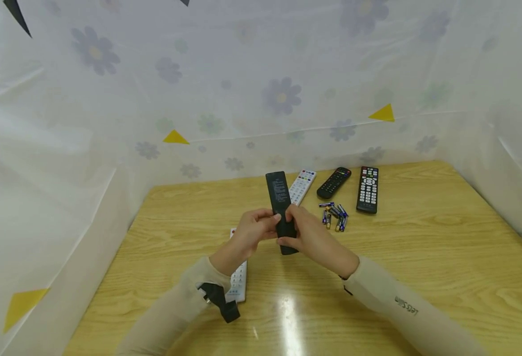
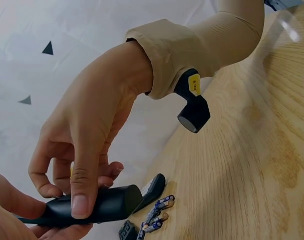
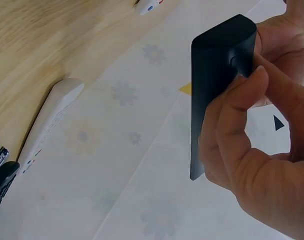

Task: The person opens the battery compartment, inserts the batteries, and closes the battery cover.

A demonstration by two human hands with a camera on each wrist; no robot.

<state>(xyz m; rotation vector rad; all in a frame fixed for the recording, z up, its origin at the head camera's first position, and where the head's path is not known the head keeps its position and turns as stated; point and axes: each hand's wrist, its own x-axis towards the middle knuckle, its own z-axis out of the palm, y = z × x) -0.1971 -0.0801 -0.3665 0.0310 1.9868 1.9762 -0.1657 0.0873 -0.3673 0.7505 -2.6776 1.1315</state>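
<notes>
Far white remote (image 1: 303,185) part-blocked by black remote (image 1: 281,199), gripped by left hand (image 1: 253,231), right hand (image 1: 311,236); long axis aimed away, slightly left.

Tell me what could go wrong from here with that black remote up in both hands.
The held black remote is gripped off the table between the left hand and right hand, so it might slip and drop.
The loose batteries lie beyond the right hand; a careless reach could scatter them.
The left sleeve passes close to the near white remote and may nudge it.
</notes>
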